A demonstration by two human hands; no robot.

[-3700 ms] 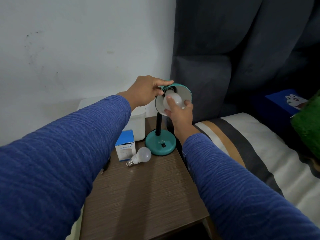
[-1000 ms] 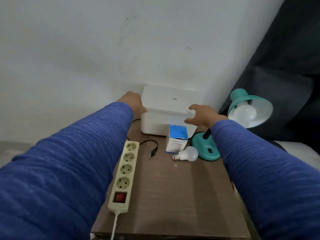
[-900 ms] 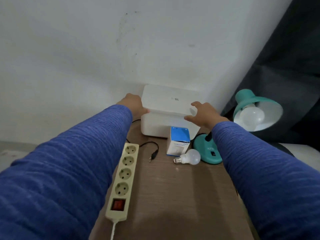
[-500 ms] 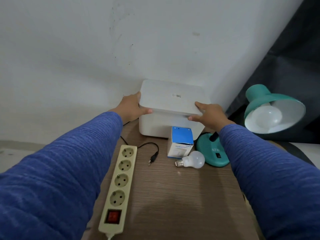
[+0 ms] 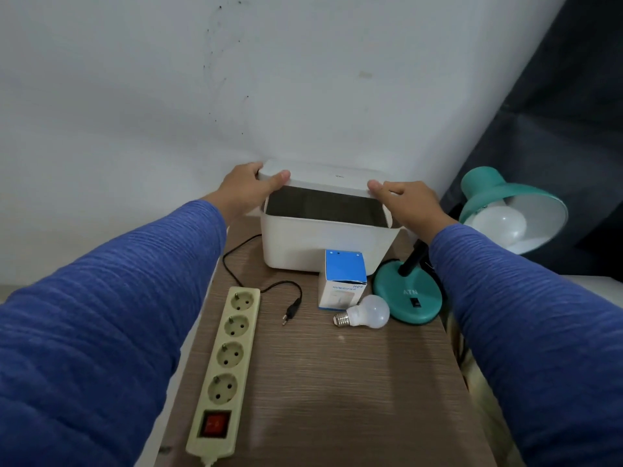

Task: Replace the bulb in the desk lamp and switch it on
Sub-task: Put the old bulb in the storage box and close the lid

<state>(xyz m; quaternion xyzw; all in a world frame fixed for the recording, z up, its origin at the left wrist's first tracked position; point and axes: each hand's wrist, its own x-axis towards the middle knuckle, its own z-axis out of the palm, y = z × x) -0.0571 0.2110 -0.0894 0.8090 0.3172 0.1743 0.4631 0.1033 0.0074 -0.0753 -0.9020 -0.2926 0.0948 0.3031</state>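
Hands (image 5: 247,192) (image 5: 409,205) raise lid (image 5: 320,178) beside lamp (image 5: 472,237).

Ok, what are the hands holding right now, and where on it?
Both grip the white lid of the white box, raised at the front: left hand on its left end, right hand on its right end.

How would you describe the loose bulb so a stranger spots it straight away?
On the brown bedside table, look in front of the white box by the wall. The loose bulb lies on its side between the blue carton and the teal lamp base, metal screw cap bare.
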